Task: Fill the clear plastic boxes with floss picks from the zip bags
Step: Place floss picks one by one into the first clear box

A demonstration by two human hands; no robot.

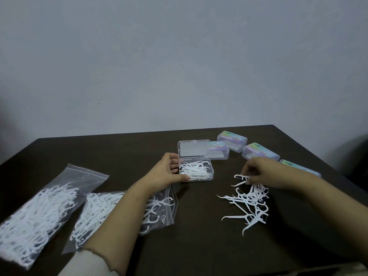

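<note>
An open clear plastic box (211, 170) stands mid-table with its lid (193, 148) raised, and white floss picks lie inside it. My left hand (166, 172) holds the box by its left side, thumb along the front edge. A loose pile of floss picks (249, 202) lies on the table to the right. My right hand (258, 170) pinches floss picks at the far end of that pile. Two zip bags hold more picks: one (39, 210) at the far left, another (99, 212) partly under my left forearm.
Several closed clear boxes with coloured labels sit behind the open one: one (218, 152) right behind the lid, others at back right (232, 140), (260, 152), and one (302, 168) partly hidden by my right hand. The dark table (199, 246) ends at a grey wall.
</note>
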